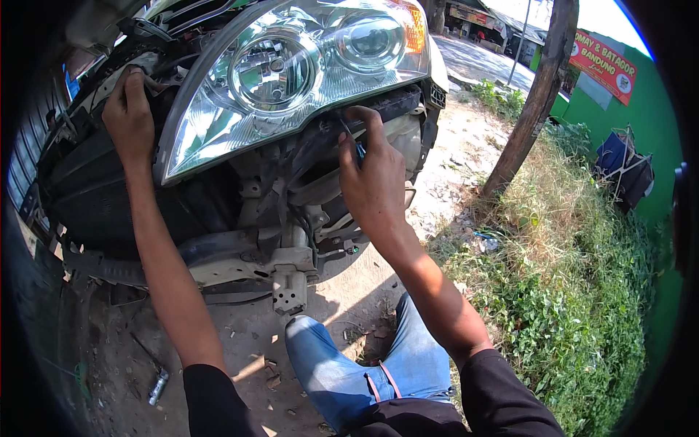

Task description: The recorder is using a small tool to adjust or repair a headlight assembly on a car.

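A large clear headlight (291, 73) with an amber corner sits at the front of a car whose bumper is off. My right hand (375, 175) is closed just below the headlight's lower edge, around what looks like a screwdriver (360, 151) with a blue handle. Its thin shaft points up toward the underside of the lamp; the tip is lost in shadow. Beyond the headlight's left side, my left hand (131, 116) reaches into the engine bay with fingers curled and pinched together. What those fingers grip is too small to make out.
Beneath the lamp are the exposed metal bumper support (290, 280) and a dark radiator area (109, 197). A ratchet-like metal tool (158, 386) lies on the ground at lower left. A wooden post (535, 102), weeds (561, 291) and a green wall (655, 109) stand to the right.
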A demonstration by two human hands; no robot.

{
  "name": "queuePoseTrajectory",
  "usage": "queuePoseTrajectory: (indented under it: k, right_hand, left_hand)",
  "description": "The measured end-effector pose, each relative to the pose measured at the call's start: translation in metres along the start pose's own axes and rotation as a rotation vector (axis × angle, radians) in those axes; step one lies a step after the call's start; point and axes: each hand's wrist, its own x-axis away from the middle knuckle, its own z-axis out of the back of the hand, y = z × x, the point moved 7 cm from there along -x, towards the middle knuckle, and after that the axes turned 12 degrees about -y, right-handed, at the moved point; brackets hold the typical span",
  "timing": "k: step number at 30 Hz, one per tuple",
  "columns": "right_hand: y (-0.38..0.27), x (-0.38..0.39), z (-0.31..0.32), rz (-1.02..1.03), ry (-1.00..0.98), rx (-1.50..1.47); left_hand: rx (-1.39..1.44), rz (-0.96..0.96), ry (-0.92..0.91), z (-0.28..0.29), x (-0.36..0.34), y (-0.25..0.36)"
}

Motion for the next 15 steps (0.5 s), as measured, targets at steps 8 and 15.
queuePoseTrajectory:
  k: [8,15]
  right_hand:
    - [0.018,0.012,-0.020,0.123,0.274,-0.249]
    - [0.023,0.015,-0.036,-0.008,0.273,-0.624]
  left_hand:
    - [0.006,0.026,-0.024,-0.003,0.001,-0.002]
    - [-0.014,0.038,-0.044,0.002,0.000,0.000]
